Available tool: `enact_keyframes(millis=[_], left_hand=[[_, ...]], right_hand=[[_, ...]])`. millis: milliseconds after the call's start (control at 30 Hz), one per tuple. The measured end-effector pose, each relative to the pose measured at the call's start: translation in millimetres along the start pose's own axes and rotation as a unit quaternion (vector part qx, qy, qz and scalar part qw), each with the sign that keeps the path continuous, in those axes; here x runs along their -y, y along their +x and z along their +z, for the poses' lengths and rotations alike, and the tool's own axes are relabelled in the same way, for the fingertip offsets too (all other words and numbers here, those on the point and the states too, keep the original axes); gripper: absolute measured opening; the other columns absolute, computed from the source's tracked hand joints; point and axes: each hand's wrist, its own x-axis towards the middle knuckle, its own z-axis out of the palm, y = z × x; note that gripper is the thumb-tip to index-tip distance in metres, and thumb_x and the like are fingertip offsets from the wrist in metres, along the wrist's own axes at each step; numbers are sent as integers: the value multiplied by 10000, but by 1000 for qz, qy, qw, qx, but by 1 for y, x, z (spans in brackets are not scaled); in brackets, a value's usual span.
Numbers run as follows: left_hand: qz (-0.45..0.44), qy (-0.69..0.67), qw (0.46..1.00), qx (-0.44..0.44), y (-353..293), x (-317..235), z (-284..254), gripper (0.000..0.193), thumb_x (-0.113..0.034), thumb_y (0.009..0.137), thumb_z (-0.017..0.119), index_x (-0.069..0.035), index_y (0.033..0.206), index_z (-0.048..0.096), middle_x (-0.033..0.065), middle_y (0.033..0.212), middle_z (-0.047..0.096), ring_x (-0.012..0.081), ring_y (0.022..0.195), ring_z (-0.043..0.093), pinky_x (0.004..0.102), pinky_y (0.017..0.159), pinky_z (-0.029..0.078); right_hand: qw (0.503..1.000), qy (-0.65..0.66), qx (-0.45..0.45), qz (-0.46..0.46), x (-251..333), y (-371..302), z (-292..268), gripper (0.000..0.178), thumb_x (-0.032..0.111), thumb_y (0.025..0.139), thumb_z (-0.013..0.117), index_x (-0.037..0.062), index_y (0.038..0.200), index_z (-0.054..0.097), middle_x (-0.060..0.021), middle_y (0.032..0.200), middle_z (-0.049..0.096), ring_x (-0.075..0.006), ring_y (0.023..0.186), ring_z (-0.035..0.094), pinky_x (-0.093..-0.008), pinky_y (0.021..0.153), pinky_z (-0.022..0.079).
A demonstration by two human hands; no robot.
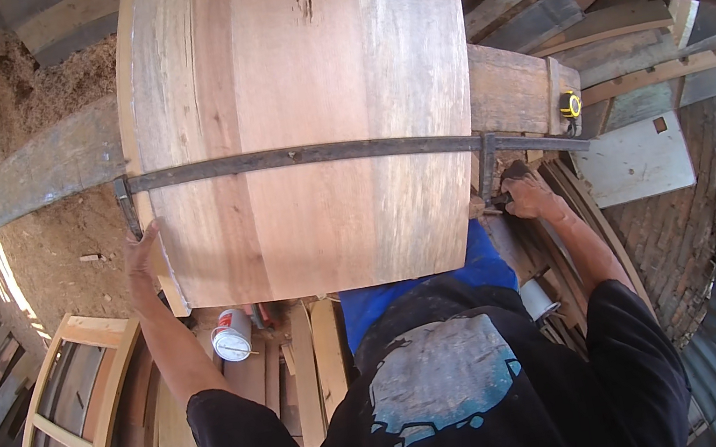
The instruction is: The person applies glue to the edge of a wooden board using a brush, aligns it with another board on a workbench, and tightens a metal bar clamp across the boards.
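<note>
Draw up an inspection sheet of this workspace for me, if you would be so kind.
Surface: a worn plank passes under the panel, showing on both sides.
Work: panel pitted near its far edge; a dark bar clamp spans it from side to side.
Clutter: tape measure near the plank's right end; white can and loose boards below the panel.
Hands: left hand at the panel's left edge; right hand at the clamp's right end, its hold partly hidden.
Cables: nothing seen.
Surroundings: stacked timber, a wooden frame at left, a white board at right.
</note>
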Motion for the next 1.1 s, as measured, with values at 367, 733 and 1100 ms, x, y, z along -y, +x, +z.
enact_keyframes(millis=[367, 733, 1100], left_hand=[[-23, 15, 1000, 10, 3, -7, 8, 585, -286, 706, 836, -20, 1162, 586, 24, 990, 622, 133, 866, 554, 279, 782, 438], [-14, -22, 999, 41, 5, 4, -4, 658, -289, 704, 831, -18, 1230, 543, 64, 1088, 614, 178, 1005, 549, 316, 941, 390], [0, -1, 1000, -2, -4, -7, 16, 478, -273, 762, 775, -22, 1137, 616, 65, 994, 644, 171, 861, 600, 342, 761, 482]], right_hand=[[808, 552, -203, -5, 58, 33, 21, 198, 172, 916, 564, -3, 1000, 599, -22, 854, 597, -132, 773, 542, -295, 722, 445], [844, 494, -202, 39, 33, 56, 40, 143, 106, 896, 587, 21, 1011, 585, -16, 823, 592, -127, 736, 551, -287, 675, 451], [928, 301, -207, -68, 5, 47, 37, 358, 163, 826, 576, -28, 1126, 532, -138, 886, 631, -296, 851, 602, -392, 801, 459]])
